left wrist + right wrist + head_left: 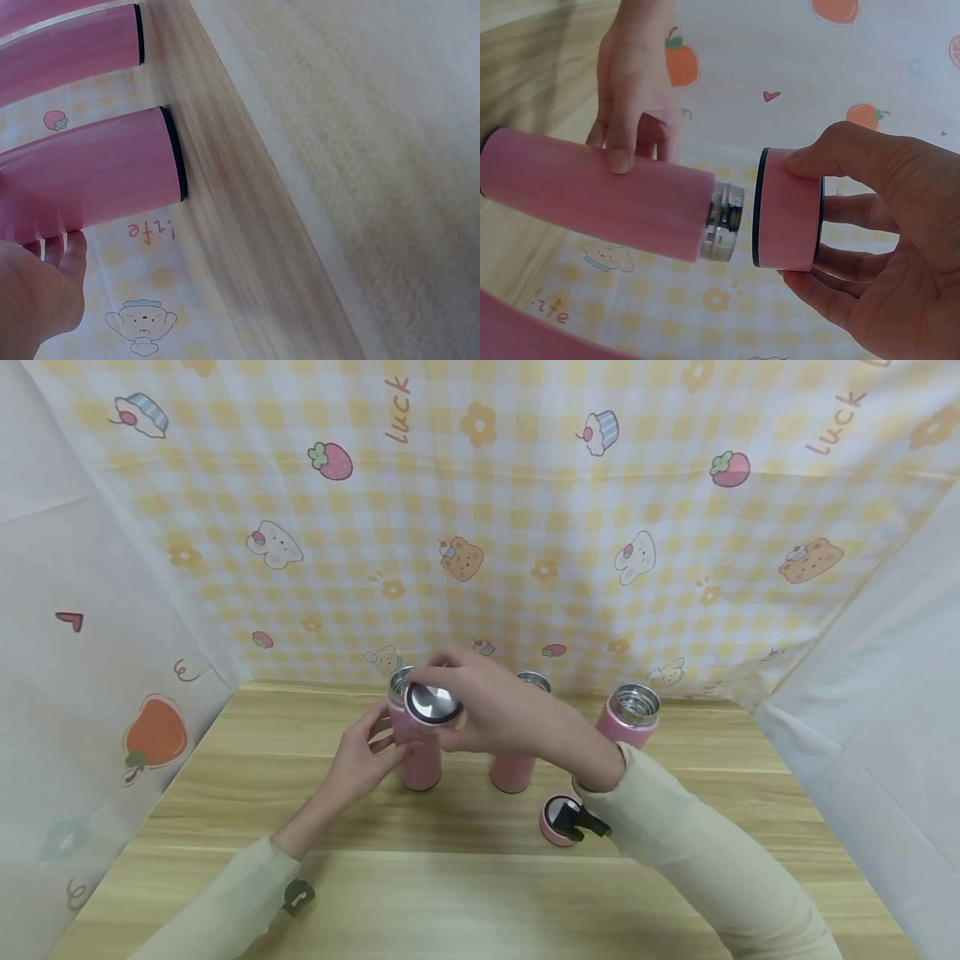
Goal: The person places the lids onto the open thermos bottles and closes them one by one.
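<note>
A pink thermos [607, 191] with a bare steel neck stands upright at the left of the row. My left hand [363, 760] grips its body, thumb on the near side and fingers round the far side. In my right hand [877, 232] is a pink lid [789, 210] with dark rims, held between thumb and fingers just off the mouth of that thermos. A small gap shows between lid and neck in the right wrist view. From the head view the lid's shiny top [435, 702] overlaps the thermos mouth.
Two more lidless pink thermoses stand to the right, the middle one [513, 772] partly behind my right forearm and the far one [626, 722] beyond it. Another lid [557, 821] lies on the wooden table [420, 893] near my right sleeve. A patterned cloth [525, 527] hangs behind.
</note>
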`<state>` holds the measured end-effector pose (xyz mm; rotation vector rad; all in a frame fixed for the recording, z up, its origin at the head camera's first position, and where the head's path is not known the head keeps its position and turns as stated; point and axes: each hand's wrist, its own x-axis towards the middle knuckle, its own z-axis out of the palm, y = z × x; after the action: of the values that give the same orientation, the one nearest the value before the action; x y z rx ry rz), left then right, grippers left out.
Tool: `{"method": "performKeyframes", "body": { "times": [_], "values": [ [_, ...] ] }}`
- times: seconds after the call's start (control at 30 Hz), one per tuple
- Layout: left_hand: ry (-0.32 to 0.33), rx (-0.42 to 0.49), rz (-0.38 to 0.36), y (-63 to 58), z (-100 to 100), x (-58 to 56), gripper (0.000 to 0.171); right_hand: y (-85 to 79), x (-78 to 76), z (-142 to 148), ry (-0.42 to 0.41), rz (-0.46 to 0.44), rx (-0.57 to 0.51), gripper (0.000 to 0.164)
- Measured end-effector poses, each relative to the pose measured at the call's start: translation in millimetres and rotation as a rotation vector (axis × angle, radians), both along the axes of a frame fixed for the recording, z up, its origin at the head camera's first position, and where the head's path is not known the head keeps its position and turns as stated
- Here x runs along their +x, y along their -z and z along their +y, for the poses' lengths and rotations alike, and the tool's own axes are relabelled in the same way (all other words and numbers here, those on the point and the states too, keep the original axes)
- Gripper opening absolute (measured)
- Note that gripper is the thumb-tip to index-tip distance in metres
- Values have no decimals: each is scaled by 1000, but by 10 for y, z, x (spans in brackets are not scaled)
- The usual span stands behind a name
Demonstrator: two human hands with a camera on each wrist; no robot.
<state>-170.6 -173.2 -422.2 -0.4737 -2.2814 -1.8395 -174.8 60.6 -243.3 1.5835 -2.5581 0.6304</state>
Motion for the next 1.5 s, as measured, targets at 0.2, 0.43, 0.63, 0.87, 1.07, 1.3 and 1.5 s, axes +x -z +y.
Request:
{"method": "performKeyframes", "body": {
  "times": [0.2,0.43,0.63,0.87,1.07,1.3,1.5],
  "values": [
    [3,-14,-2,-12,-3,3,69,-51,-73,-53,15,-12,-1,58],
    [-4,1,-7,-15,9,3,68,-65,-181,-121,23,-61,-12,56],
    [4,0,-10,4,10,0,68,-61,-261,-198,17,-76,-9,52],
    [0,9,-10,-7,5,12,68,-50,-331,-318,15,-67,19,51],
    [-1,16,-15,-21,-6,15,68,-29,-396,-372,34,-115,47,53],
    [-3,11,-14,-16,2,6,69,-69,-439,-401,37,-134,85,51],
    [1,10,-4,-1,12,8,69,-57,-475,-425,29,-137,127,44]
  ]
}}
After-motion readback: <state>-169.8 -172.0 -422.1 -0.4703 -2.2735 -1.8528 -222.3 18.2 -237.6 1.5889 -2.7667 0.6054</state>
